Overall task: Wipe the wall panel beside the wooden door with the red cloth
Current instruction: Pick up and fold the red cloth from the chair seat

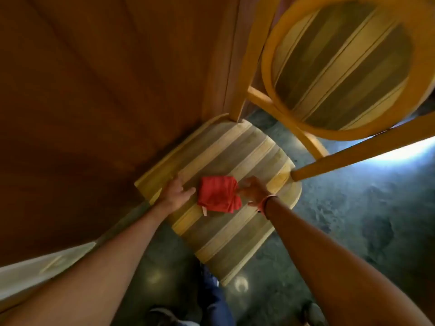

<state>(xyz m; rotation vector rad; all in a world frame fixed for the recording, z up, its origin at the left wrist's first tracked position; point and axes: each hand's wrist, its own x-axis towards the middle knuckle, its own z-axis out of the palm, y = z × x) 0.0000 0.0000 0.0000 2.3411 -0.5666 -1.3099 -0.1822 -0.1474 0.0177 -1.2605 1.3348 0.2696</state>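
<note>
Both your hands flank the folded red cloth (218,196) on the chair seat (247,151): left hand (177,193) open beside it, right hand (253,189) pinching its edge, likely to lift it.

Head camera looks steeply down from close above a striped chair seat (226,184) beside the wooden door (94,90).

**Wood, cloth and a rough floor**

The red cloth (217,196) is soft, matt fabric, creased into folds, lying on the chair seat (235,231). That seat is slatted wood in pale and grey-brown strips, smooth with a dull sheen. The chair frame (249,55), toward 12 o'clock, is yellow-varnished wood, slightly glossy. At 10 o'clock the wooden door (94,90) looks smooth, reddish-brown, satin. The floor (364,208) at 3 o'clock is mottled grey, rough-looking, with faint shine.
</note>
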